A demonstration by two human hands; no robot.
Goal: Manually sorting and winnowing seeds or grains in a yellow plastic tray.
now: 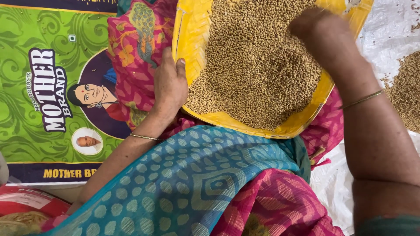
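The wide, shallow yellow woven winnowing tray (192,39) rests across the person's lap, on pink patterned cloth (135,48). Its long axis runs from lower left to upper right of the view, with the rounded edge nearest the body and the far end passing out of view at the top. It carries a heaped layer of small tan round seeds (256,65).

The left hand (169,83) is closed on the tray's left rim: thumb over the inner edge, fingers hidden beneath. The tray therefore extends to the right of this grip.

The right hand (315,28) lies on the seeds near the tray's upper right; its fingers are buried or turned away, so whether it is open or closed cannot be told. 1 thin gold bangle (363,99) sits on that wrist.

A turquoise dotted fabric drape (183,183) crosses the lap below the tray. A green printed sack (26,109) lies to the left. A second pile of loose seeds (404,91) sits on a white plastic sheet (389,30) at right.
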